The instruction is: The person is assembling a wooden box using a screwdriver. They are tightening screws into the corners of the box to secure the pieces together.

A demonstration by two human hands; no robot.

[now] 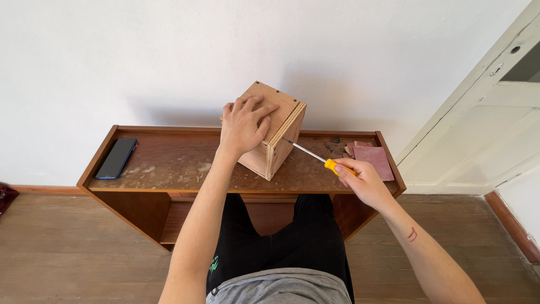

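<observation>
Plywood box (281,126) sits assembled on the bench (169,163); left hand (243,125) presses it flat-palmed, right hand (363,179) grips a screwdriver (315,155) whose tip meets its edge.

A plain white wall (169,50) stands behind a low wooden shelf unit (140,208). Wooden floorboards (67,253) run below, and a white door (489,129) stands right.

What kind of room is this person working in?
Probably a room in a home, not a workshop: a low wooden shelf unit serves as a bench against a plain white wall, with plank flooring and a white panelled door.
</observation>
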